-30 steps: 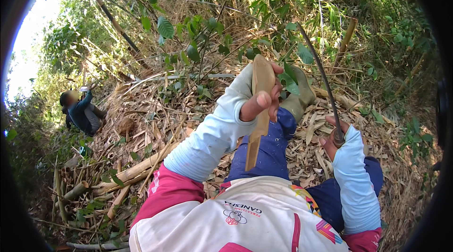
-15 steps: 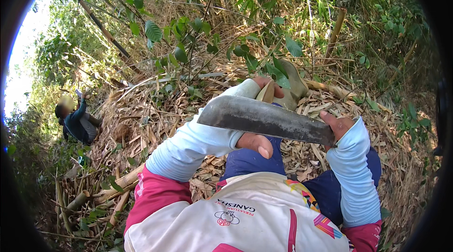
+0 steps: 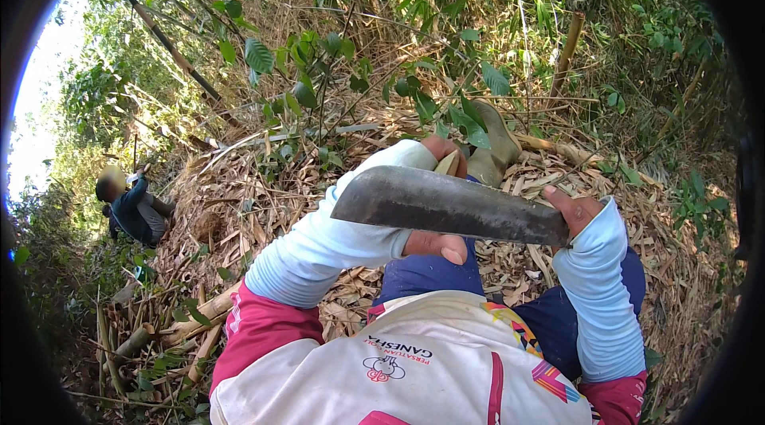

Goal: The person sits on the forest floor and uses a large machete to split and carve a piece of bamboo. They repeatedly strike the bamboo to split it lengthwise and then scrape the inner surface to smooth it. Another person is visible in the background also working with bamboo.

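Right hand: the right hand is closed around the near-hidden handle end of a machete, with a finger showing beyond the blade's far edge.
Machete: broad and dark grey, it reaches leftward from that grip, its long axis running right to left with the left end slightly farther away; one flat face is turned up to me.
Left hand: partly covered by the blade, the left hand has its fingers curled about a pale wooden piece, while its thumb shows on the near side, pointing right; how tightly it grips is hidden.
Blade over wood: the wooden piece lies to the left of the right hand and a little farther off; only its narrow end shows past the blade's far edge, and I cannot tell whether metal and wood touch. The left hand is the nearer one to it, being the hand that holds it.
Legs: blue trousers below the hands, an olive boot beyond them.
Ground: dry leaf litter all round, with a cut pole at near left.
Far left: a co-worker in a dark top, crouched or seated.
Far side: leafy green stems.
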Tool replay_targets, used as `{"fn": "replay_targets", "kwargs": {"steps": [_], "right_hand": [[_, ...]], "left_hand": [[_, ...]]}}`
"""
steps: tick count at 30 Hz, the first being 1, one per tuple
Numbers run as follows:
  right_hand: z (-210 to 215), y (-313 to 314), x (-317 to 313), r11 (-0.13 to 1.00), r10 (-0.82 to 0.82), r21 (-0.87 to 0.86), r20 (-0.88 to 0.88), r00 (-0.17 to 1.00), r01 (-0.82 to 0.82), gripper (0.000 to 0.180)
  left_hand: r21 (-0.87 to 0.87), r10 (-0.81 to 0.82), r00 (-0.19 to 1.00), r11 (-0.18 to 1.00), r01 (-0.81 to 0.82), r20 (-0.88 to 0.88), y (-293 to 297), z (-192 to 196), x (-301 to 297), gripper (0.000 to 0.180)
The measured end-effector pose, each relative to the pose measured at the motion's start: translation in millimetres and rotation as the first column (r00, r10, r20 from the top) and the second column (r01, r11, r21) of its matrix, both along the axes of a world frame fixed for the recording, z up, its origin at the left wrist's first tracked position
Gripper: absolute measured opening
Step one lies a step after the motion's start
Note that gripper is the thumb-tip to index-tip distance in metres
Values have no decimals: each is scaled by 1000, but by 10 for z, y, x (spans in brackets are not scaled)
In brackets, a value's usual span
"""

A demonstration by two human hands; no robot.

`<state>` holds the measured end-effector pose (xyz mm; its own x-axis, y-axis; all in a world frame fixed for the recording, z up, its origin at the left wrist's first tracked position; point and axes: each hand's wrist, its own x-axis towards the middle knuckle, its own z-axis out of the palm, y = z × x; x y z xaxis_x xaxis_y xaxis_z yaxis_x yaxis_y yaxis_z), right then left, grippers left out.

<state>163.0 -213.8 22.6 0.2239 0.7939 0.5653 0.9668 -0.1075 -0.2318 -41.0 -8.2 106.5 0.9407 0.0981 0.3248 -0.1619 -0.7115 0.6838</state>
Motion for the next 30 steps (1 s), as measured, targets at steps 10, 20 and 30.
{"fn": "replay_targets", "kwargs": {"steps": [10,20,30], "right_hand": [[-30,18,-24,1000,4,-9,-41,999,-4,74],[-25,35,-53,999,23,-30,-69,997,-25,72],[-7,37,-95,998,-2,-64,-68,998,-2,70]], "left_hand": [[8,84,995,996,-84,51,-54,10,-47,53],[-10,149,981,989,-149,127,-32,-159,-101,58],[2,65,984,998,-66,164,-23,-134,-64,45]]}}
